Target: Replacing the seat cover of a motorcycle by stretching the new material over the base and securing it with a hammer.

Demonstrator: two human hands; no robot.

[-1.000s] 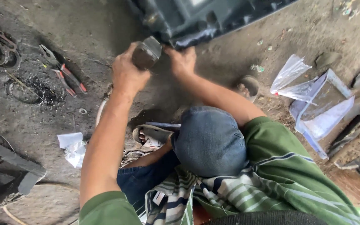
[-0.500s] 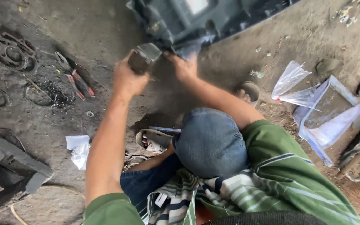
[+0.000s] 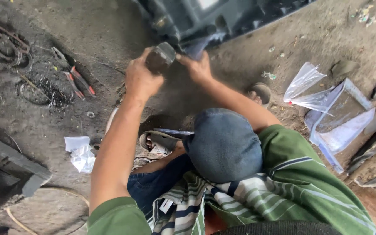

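Observation:
My left hand (image 3: 141, 79) is closed around a dark grey block-shaped piece (image 3: 162, 55), holding it up against the lower edge of a large black moulded part (image 3: 205, 17) that lies on the dirt floor. My right hand (image 3: 196, 67) is just right of the block, with its fingers pressed on the black part's edge beside a bluish patch. I cannot tell whether the fingers grip that edge or only rest on it. My bent knee in blue jeans (image 3: 223, 143) is below both hands.
Red-handled pliers (image 3: 77, 78) and wire rings (image 3: 1, 43) lie on the floor to the left. A crumpled white paper (image 3: 80, 152) and grey metal pieces (image 3: 14, 163) lie lower left. Clear plastic bags (image 3: 336, 113) lie right, and a sandal (image 3: 159, 140) is under my leg.
Both hands, with the block, have moved up closer to the black part's edge. The view has shifted, so the floor items sit lower and further right in the picture.

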